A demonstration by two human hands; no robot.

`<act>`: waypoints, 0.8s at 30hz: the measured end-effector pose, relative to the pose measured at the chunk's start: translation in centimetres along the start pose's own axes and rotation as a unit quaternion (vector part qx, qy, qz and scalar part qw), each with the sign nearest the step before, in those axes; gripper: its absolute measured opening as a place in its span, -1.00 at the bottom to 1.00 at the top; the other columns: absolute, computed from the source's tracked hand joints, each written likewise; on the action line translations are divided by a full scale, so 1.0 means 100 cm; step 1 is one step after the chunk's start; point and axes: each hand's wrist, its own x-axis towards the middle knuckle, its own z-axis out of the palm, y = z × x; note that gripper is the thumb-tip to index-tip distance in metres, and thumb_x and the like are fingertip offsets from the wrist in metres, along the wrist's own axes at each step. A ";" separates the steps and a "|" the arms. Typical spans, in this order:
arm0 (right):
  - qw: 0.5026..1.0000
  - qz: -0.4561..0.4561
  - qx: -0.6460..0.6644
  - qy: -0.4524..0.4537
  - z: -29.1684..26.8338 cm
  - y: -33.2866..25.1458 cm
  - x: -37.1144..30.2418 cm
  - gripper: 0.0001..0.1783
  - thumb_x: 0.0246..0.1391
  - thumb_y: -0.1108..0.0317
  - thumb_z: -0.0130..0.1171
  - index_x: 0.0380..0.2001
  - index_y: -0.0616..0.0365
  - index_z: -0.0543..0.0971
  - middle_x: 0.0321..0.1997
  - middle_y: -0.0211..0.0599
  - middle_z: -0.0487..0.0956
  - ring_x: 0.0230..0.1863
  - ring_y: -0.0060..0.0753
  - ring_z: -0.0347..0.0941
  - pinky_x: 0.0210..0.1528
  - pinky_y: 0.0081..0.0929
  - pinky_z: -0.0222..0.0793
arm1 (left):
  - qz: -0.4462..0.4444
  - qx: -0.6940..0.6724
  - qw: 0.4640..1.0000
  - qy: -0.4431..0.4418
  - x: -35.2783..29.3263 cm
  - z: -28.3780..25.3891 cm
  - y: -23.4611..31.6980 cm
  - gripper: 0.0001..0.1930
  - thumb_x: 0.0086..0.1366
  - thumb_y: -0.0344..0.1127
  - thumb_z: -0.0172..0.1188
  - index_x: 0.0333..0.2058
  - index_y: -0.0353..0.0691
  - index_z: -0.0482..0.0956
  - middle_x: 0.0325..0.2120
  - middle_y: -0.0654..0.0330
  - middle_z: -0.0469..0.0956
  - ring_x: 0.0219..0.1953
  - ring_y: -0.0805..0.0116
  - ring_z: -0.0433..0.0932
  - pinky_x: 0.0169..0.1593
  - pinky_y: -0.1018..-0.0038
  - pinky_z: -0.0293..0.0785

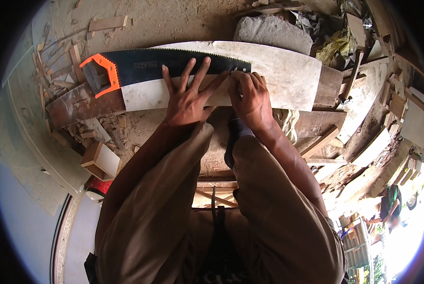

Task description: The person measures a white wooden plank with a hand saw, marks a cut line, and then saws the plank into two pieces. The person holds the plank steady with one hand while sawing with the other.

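A handsaw point(148, 64) with a black blade and an orange-and-grey handle lies flat across a white board point(288, 83). Its handle points left, and its toothed edge faces away from me. My left hand point(188, 97) rests on the blade with fingers spread, pressing it against the board. At the narrow right end of the blade, my right hand point(250, 94) is closed, thumb and fingers pinched together beside the left index fingertip. Whatever is in that pinch is too small and covered to make out. A pale round spot shows on the blade tip by the right fingers.
Brown planks point(77, 104) lie under the board's ends. Beyond it sits a grey stone block point(273, 33). Wood scraps cover the floor on both sides, with a small wooden box point(100, 161) at left. Another person point(390, 206) is far off at right.
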 end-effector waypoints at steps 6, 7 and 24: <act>1.000 -0.006 0.003 0.005 -0.001 0.000 -0.001 -0.77 -0.01 0.54 0.23 -0.22 0.20 0.52 -0.38 -0.17 0.57 -0.34 -0.06 0.49 -0.17 -0.21 0.40 | -0.004 0.003 1.000 -0.013 0.002 -0.003 0.002 -0.16 -0.03 0.08 0.39 0.29 0.44 0.31 0.43 0.16 -0.03 0.43 0.01 -0.08 0.26 -0.52 -0.37; 1.000 -0.002 0.006 0.002 -0.001 0.000 0.001 -0.77 -0.01 0.54 0.23 -0.23 0.20 0.52 -0.38 -0.17 0.57 -0.34 -0.06 0.49 -0.16 -0.20 0.39 | -0.004 0.004 1.000 -0.011 0.001 -0.002 0.001 -0.16 -0.03 0.08 0.39 0.29 0.44 0.31 0.43 0.16 -0.03 0.43 0.01 -0.09 0.26 -0.52 -0.36; 0.999 -0.021 -0.034 0.003 0.002 0.000 -0.003 -0.76 -0.04 0.42 0.26 -0.29 0.11 0.44 -0.46 -0.28 0.56 -0.37 -0.21 0.49 -0.28 -0.27 0.31 | -0.008 -0.007 1.000 -0.014 0.001 -0.004 0.001 -0.09 -0.06 0.06 0.44 0.32 0.49 0.24 0.44 0.23 -0.02 0.44 0.06 -0.07 0.29 -0.49 -0.35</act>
